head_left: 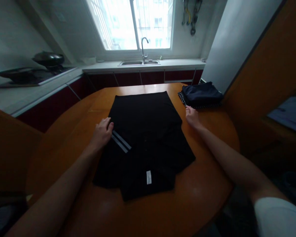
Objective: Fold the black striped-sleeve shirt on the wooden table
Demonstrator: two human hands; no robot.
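A black polo shirt [145, 131] lies flat on the round wooden table [207, 197], collar and white label toward me. Its left sleeve, with two white stripes, is folded in over the body. My left hand [102, 131] rests on the shirt's left edge beside the striped cuff, fingers curled over the fabric. My right hand [192, 117] sits at the shirt's right edge, fingers bent onto the table and cloth; whether it pinches the fabric is unclear.
A folded dark blue garment [201, 95] lies at the table's far right. Beyond are a counter with a sink and tap [143, 56], a wok on a stove [49, 59] at left, and a wooden wall [266, 72] at right.
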